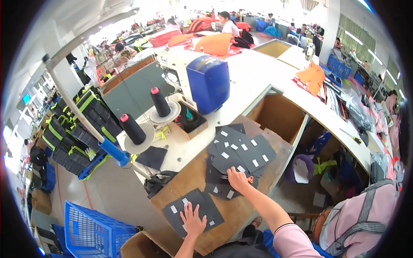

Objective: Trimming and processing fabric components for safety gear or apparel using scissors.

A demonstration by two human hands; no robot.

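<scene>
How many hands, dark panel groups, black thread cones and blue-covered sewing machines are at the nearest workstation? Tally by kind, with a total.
Hands, left hand and right hand: 2
Dark panel groups, left group and right group: 2
Black thread cones: 2
Blue-covered sewing machine: 1
Total: 7

Brown wooden-topped table, seen from above: the left hand lies flat, fingers spread, on dark grey sheet-like panels with small white rectangular labels; the right hand, fingers curled, rests against a larger heap of similar grey panels — beyond, two black cone-shaped thread spools and a blue-and-white sewing machine.
</scene>
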